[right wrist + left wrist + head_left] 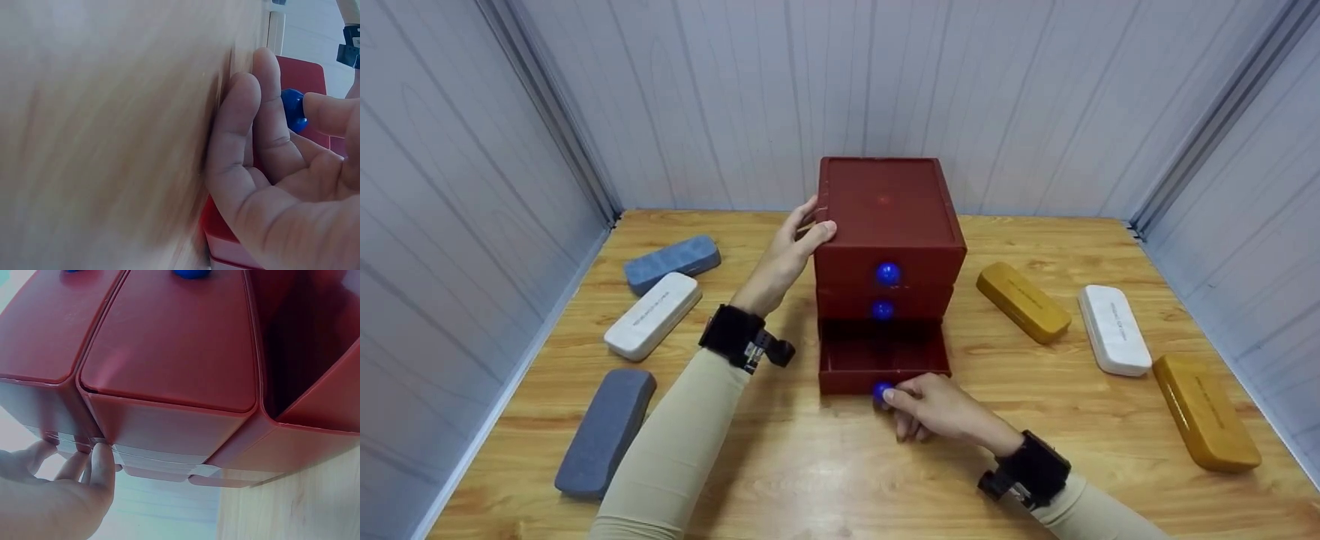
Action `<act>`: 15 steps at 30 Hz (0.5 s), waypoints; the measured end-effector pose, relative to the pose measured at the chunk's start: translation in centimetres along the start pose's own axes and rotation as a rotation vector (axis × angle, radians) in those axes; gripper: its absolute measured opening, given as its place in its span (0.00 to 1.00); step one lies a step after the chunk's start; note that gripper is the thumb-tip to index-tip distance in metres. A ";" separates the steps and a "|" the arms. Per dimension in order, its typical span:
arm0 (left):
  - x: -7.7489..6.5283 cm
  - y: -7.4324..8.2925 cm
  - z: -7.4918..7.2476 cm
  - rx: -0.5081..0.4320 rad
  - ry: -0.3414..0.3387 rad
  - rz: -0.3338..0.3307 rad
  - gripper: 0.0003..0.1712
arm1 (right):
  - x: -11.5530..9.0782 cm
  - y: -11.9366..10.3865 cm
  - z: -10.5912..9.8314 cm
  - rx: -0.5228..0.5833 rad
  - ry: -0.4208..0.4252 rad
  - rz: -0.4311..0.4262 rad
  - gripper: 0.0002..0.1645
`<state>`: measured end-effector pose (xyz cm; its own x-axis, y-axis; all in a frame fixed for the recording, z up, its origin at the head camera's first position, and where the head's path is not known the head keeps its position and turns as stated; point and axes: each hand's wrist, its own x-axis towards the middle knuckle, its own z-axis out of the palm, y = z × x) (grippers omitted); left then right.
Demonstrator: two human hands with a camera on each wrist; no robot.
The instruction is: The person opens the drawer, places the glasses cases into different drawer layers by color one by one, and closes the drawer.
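A dark red three-drawer cabinet stands upright with a round blue knob on each drawer. Its bottom drawer is pulled out toward me; the upper two are closed. At the cabinet's upper left side is my left hand, thumb on the top edge and fingers against the side. The left wrist view shows those fingertips at clear tape along the side wall. My right hand pinches the bottom drawer's blue knob between thumb and forefinger, its other fingers curled low over the table.
To the left lie a blue case, a white case and a grey-blue case. On the right are a mustard case, a white case and another mustard case. Pale panel walls border the wooden table.
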<state>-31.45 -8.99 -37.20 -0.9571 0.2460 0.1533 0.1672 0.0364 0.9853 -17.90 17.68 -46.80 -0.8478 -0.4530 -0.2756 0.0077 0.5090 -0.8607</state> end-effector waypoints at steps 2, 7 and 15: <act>0.0 0.1 0.0 -0.008 0.003 0.002 0.44 | -0.2 0.0 0.1 -0.002 -0.004 -0.001 0.23; 0.0 0.2 0.0 -0.016 0.006 0.003 0.44 | -0.8 -0.1 0.6 -0.013 0.003 -0.017 0.23; 0.0 0.0 0.1 -0.012 -0.001 0.005 0.44 | -1.6 0.0 1.3 -0.030 0.027 -0.039 0.23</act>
<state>-31.46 -8.92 -37.17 -0.9559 0.2473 0.1582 0.1691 0.0234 0.9853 -15.88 17.43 -46.91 -0.8612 -0.4533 -0.2298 -0.0411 0.5128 -0.8575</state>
